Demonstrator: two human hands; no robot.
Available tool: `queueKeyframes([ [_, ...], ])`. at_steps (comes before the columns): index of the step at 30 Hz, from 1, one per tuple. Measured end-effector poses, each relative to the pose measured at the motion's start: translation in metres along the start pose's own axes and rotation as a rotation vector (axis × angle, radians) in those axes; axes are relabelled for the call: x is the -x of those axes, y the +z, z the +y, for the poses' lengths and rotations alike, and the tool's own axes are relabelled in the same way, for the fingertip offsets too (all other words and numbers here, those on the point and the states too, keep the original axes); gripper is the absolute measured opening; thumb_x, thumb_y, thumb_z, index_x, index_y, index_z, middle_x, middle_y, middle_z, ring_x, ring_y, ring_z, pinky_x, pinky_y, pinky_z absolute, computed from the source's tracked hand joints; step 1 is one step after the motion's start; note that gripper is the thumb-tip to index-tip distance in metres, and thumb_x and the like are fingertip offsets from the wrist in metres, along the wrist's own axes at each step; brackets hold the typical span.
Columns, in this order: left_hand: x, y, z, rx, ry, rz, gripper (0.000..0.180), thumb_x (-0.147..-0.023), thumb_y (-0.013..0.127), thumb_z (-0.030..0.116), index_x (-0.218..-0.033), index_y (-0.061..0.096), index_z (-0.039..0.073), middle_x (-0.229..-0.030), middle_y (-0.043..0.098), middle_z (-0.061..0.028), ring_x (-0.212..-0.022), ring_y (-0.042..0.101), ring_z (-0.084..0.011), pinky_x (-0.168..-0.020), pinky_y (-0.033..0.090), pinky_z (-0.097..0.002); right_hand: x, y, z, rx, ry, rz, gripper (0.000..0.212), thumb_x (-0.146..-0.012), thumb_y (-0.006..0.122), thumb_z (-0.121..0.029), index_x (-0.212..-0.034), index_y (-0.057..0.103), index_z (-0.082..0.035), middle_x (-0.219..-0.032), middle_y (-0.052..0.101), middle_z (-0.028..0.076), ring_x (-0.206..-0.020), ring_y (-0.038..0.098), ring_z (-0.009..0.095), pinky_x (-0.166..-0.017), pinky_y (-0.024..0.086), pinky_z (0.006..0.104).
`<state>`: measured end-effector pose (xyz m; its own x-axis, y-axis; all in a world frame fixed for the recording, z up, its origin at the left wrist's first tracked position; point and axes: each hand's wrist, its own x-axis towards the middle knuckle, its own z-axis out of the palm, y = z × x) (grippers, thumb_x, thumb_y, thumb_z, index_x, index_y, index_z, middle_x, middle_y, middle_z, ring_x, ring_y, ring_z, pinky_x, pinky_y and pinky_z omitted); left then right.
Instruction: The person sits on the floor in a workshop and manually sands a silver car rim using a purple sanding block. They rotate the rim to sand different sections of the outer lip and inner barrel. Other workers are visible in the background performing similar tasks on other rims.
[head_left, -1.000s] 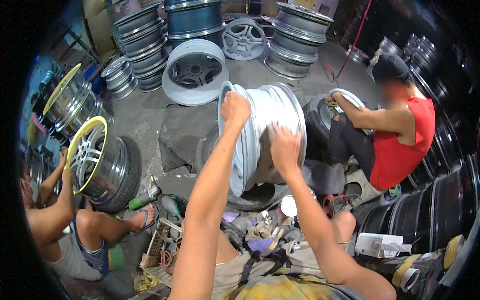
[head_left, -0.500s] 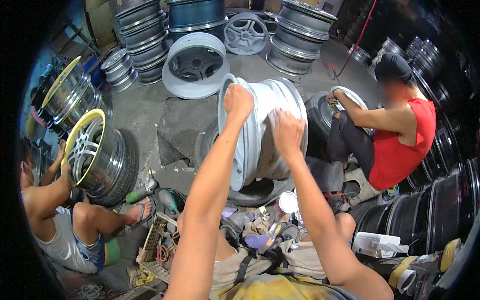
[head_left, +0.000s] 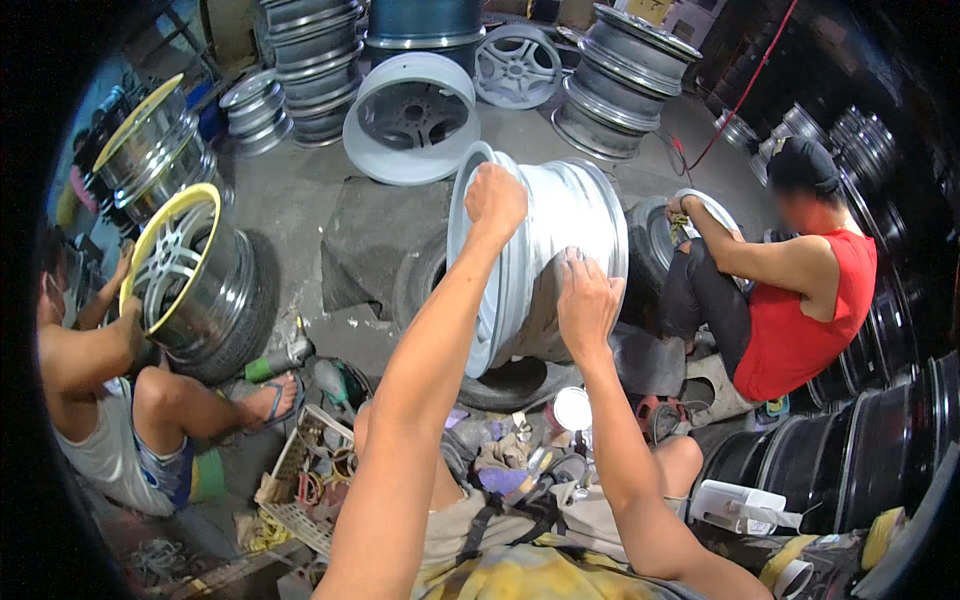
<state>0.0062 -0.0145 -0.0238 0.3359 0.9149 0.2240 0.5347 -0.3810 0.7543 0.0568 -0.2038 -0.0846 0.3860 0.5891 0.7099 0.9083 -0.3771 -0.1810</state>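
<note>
A grey wheel rim (head_left: 545, 215) stands tilted on its side in front of me, above a black tire (head_left: 525, 385). My left hand (head_left: 496, 203) is closed round the upper edge of its left lip. On the barrel's near side rests my right hand (head_left: 590, 300), its fingers bent and pressed together against the surface. Whatever lies under those fingertips, if anything, is too small to make out. The barrel looks pale and matte, brightly lit along the top.
People work at the left, with a yellow-edged rim (head_left: 170, 255), and at the right, in a red top (head_left: 815, 310). Grey rims (head_left: 412, 120) and stacks (head_left: 625, 85) stand behind. Near my legs are a crate (head_left: 300, 470), a white can (head_left: 572, 408), a power tool (head_left: 280, 358) and black rims (head_left: 820, 450).
My right hand has moved down the barrel toward me. The left hand keeps its hold on the lip. The whole view has shifted slightly.
</note>
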Motion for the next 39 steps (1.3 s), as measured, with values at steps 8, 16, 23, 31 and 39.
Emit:
queueKeyframes([
  [8,-0.002,-0.003,0.002,0.016,-0.024,-0.033,0.037,-0.093,0.056,0.025,-0.106,0.061,-0.010,-0.106,0.068,-0.0312,-0.102,0.067,-0.0451,-0.090,0.053,-0.0509,-0.013,-0.011,-0.012,0.129,-0.060,-0.091,0.027,-0.092,0.062,-0.019,-0.116,0.069,-0.011,-0.100,0.059,0.010,-0.095,0.056,0.027,-0.083,0.039,0.0460],
  [16,0.005,-0.003,0.014,0.046,-0.036,-0.032,0.031,-0.086,0.058,0.014,-0.105,0.059,-0.011,-0.105,0.069,-0.0300,-0.101,0.069,-0.0417,-0.090,0.054,-0.0481,-0.034,0.008,0.006,0.114,-0.065,-0.058,0.031,-0.090,0.061,-0.014,-0.119,0.067,-0.005,-0.099,0.068,0.014,-0.093,0.064,0.030,-0.083,0.042,0.0454],
  [23,0.002,0.003,0.011,0.051,-0.029,0.019,0.033,-0.084,0.060,0.013,-0.106,0.058,-0.012,-0.104,0.069,-0.0296,-0.099,0.069,-0.0423,-0.090,0.054,-0.0482,-0.016,-0.009,0.008,0.030,-0.079,-0.073,0.027,-0.091,0.059,-0.010,-0.116,0.067,-0.002,-0.094,0.066,0.015,-0.091,0.064,0.031,-0.083,0.043,0.0453],
  [31,0.001,0.000,0.004,0.062,-0.024,-0.022,0.032,-0.085,0.059,0.013,-0.106,0.058,-0.012,-0.105,0.068,-0.0301,-0.101,0.068,-0.0429,-0.090,0.054,-0.0476,0.008,0.002,-0.012,-0.069,-0.032,-0.026,0.028,-0.092,0.058,-0.009,-0.117,0.066,0.001,-0.096,0.067,0.017,-0.092,0.064,0.034,-0.081,0.043,0.0466],
  [39,0.003,-0.008,0.008,0.032,-0.024,-0.021,0.033,-0.086,0.061,0.013,-0.107,0.058,-0.012,-0.105,0.069,-0.0285,-0.100,0.069,-0.0419,-0.089,0.054,-0.0477,0.009,0.011,-0.004,0.064,-0.096,0.030,0.026,-0.093,0.058,-0.012,-0.116,0.065,-0.001,-0.093,0.066,0.014,-0.088,0.064,0.030,-0.079,0.043,0.0455],
])
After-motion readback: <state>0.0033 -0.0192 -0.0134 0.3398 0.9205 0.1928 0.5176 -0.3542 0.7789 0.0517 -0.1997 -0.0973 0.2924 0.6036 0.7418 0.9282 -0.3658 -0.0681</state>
